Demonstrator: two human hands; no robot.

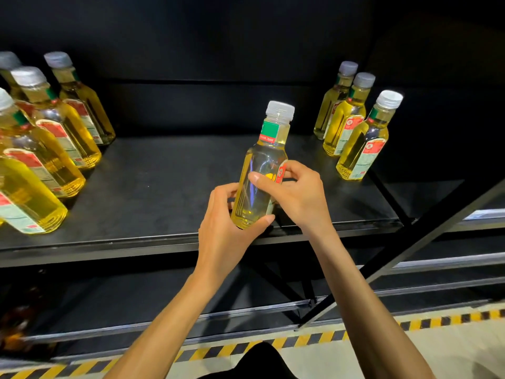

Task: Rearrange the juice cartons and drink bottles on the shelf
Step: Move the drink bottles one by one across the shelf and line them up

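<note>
I'm gripping the bottle (261, 170) with both my left hand (226, 222) and right hand (297, 192); it's standing nearly upright, leaning away, at the shelf's (164, 187) front edge.

bottle (259, 170) mid-shelf (153, 173), bottle groups (41, 149) left, right

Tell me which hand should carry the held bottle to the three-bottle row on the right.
Right, probably. The right hand grips the held bottle at its label and lies nearer the three-bottle row; the left hand, gripping the base, would have to reach across.
</note>
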